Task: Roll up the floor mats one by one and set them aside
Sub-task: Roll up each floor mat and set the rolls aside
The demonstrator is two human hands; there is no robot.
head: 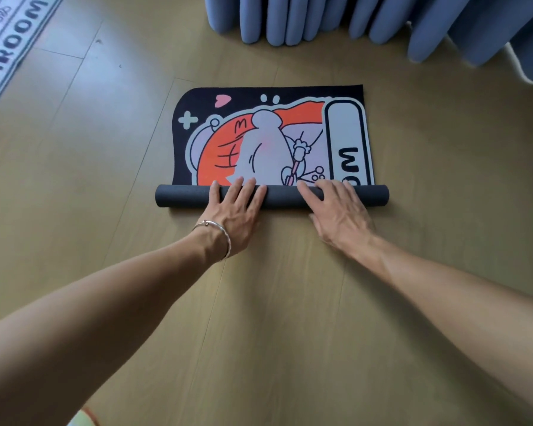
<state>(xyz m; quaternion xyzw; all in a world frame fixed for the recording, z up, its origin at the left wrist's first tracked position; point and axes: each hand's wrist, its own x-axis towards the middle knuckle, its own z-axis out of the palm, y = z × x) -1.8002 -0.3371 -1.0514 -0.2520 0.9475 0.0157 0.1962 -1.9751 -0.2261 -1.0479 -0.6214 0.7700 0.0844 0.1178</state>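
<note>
I get bright, even daylight with no glare. The mat (271,136) throws only a thin, soft shadow from its rolled part onto the floor (274,302) on its near side. Faint shadows sit beside the left hand (231,210) and the right hand (336,213). The mat's print is crisp. Far from it, the lens bends the floorboards and curtain (320,20), and my view softens below it toward the bottom edge.

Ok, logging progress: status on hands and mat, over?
Left hand, right hand: both pressing on the roll. Mat partly rolled, rest flat. Nothing on the flat part; curtain beyond it.
</note>
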